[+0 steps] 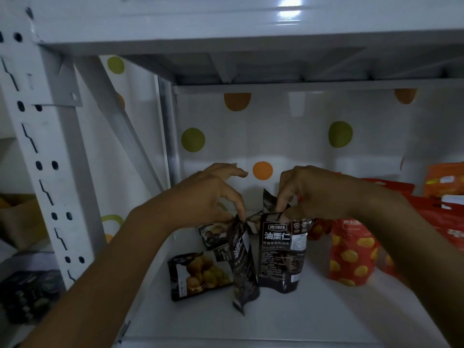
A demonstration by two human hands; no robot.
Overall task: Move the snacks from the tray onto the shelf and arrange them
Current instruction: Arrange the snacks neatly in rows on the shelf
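Note:
Both hands are inside a white metal shelf (288, 320). My left hand (211, 194) pinches the top edge of a dark snack pouch (243, 267) that stands turned edge-on. My right hand (308, 194) pinches the top of a second dark chestnut pouch (282, 257), upright with its printed back facing me. A third dark pouch (198, 275) lies flat to the left, another (213, 233) lies behind it, and one more (268, 200) stands behind my right hand, partly hidden.
Red snack pouches with yellow dots (351, 257) stand to the right, with more red and orange packs (444, 197) further right behind my forearm. A perforated white upright (42, 156) borders the left. A polka-dot sheet (301, 136) backs the shelf. Another shelf board (251, 69) hangs overhead.

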